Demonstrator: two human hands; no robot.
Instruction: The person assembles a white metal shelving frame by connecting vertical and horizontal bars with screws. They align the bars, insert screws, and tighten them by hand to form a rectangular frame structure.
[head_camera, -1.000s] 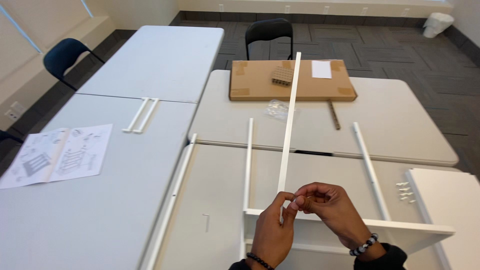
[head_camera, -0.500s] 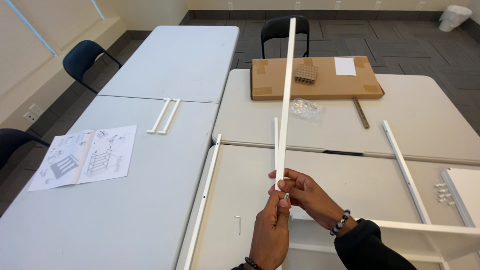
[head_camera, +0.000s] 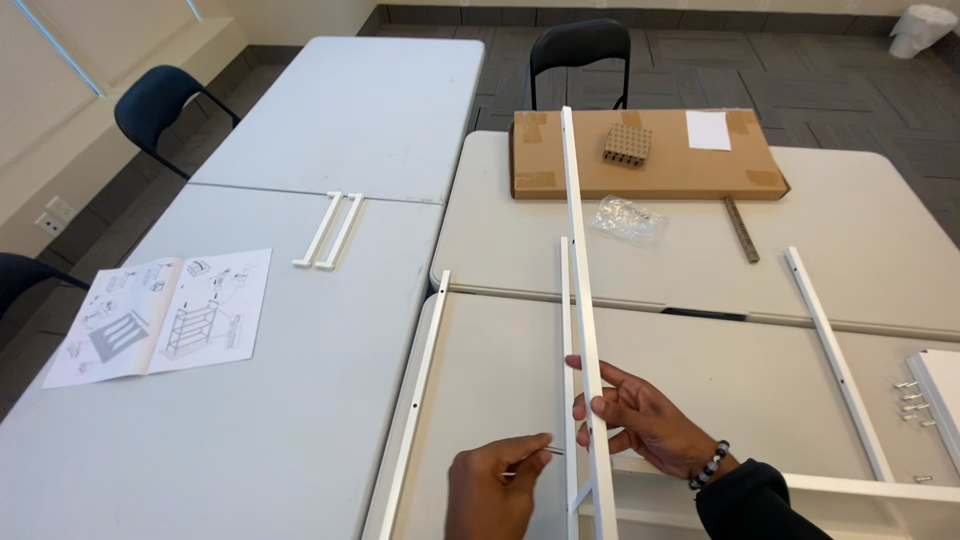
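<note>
My right hand (head_camera: 640, 420) grips a long white rail (head_camera: 580, 270) near its lower end. The rail slopes away from me over the table, and its far tip reaches the cardboard box (head_camera: 640, 160). My left hand (head_camera: 495, 490) sits low in the head view, just left of the rail, pinching a small metal pin (head_camera: 545, 451) whose tip points toward the rail. A second white rail (head_camera: 566, 300) lies flat on the table right beside the held one. A white shelf panel (head_camera: 860, 490) lies under my right wrist.
More white rails lie at left (head_camera: 415, 400) and right (head_camera: 835, 360). Loose screws (head_camera: 908, 400) sit by a white board (head_camera: 945, 380). An instruction sheet (head_camera: 160, 315), two short white bars (head_camera: 332, 230), a plastic bag (head_camera: 625, 215) and a wooden stick (head_camera: 741, 230) are on the tables. Chairs (head_camera: 580, 45) stand behind.
My left hand has let go of the rail and dropped lower, now pinching a small pin. My right hand alone holds the rail, which now leans further away over the table.
</note>
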